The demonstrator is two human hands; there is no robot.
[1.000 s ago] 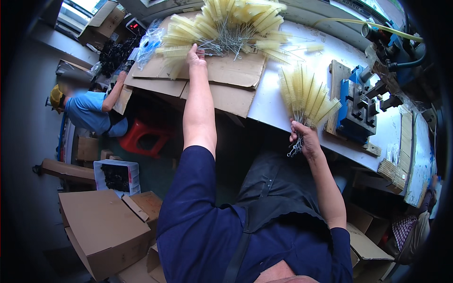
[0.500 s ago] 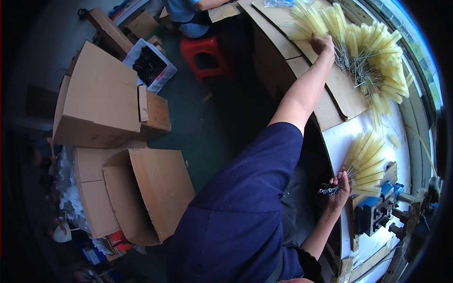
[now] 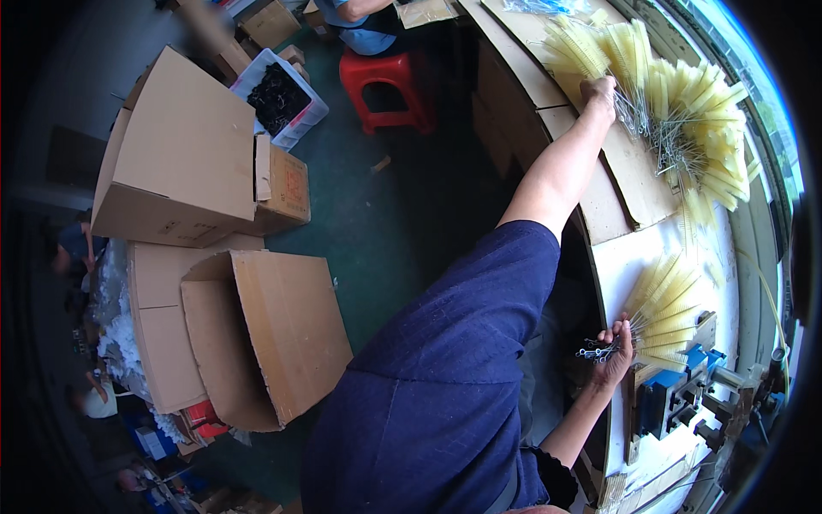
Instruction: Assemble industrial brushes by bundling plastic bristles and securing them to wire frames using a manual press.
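My right hand [image 3: 613, 353] is closed round the twisted wire stems of a fanned bunch of yellow wire brushes [image 3: 666, 300]. Their small wire loops stick out past my fingers, while the bristle ends spread away above the white tabletop. At the far end of the bench, my left arm is stretched out and my left hand [image 3: 598, 92] is closed at the stems of other yellow brushes [image 3: 575, 50]. Part of its grip is hidden behind the hand. Beside it a large heap of similar brushes [image 3: 698, 128] lies with wire stems tangled together.
Near my right hand stands a blue and metal clamping fixture [image 3: 672, 398]. Flat cardboard [image 3: 634, 184] covers part of the bench. Behind are an open carton [image 3: 295, 334], a bin of black parts [image 3: 300, 128], a red stool [image 3: 390, 90] and a seated person [image 3: 364, 26].
The whole view has shifted slightly. My left hand stays at the far brushes, and my right hand keeps its hold on the bunch.
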